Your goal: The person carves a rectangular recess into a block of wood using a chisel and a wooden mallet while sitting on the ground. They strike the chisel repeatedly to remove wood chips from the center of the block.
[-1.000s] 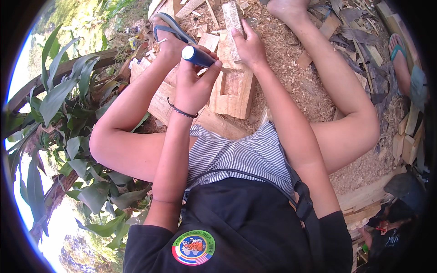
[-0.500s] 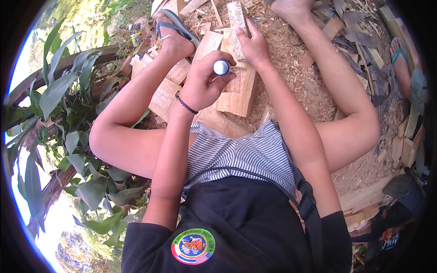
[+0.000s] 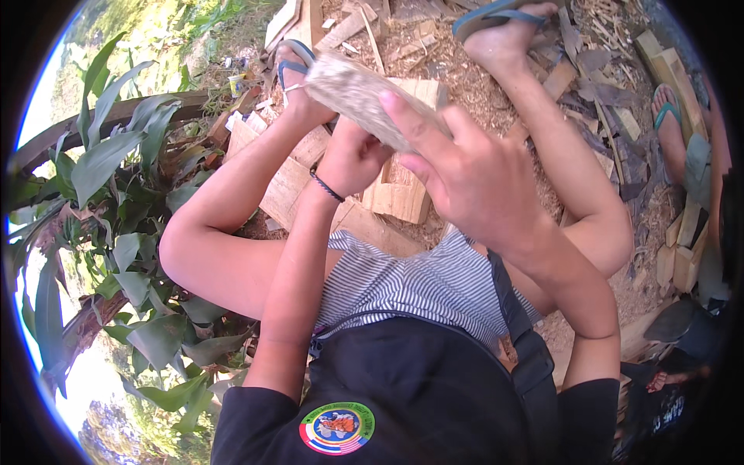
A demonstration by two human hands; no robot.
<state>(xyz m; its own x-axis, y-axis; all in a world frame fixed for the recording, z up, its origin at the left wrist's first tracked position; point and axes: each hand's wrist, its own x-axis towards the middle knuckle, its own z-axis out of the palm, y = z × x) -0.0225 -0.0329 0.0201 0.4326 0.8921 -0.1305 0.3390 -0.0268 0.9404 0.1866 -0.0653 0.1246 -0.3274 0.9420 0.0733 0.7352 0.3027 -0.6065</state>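
Observation:
My right hand (image 3: 480, 170) is raised with a rough, flat wooden block (image 3: 360, 97) in its grip, index finger stretched along the wood. Below and left of it my left hand (image 3: 353, 159) is closed, its fingers partly covered by the block. Half a second ago this hand held an upright, chisel-like tool with a round, pale, blue-rimmed end; the block now hides that tool. Beneath both hands lies a thick light-coloured timber piece (image 3: 399, 198) with a squared recess cut into its top.
More cut timber (image 3: 283, 186) lies under and beside the left hand. Wood shavings (image 3: 411, 58) cover the ground between my spread legs. Leafy plants (image 3: 132, 287) crowd the left side. At the right are stacked offcuts (image 3: 686, 252) and another person's sandalled foot (image 3: 668, 116).
My right hand has lifted the wooden block up and leftward, over the left hand. The round tool end has gone out of sight behind it. The left hand stays nearly in place.

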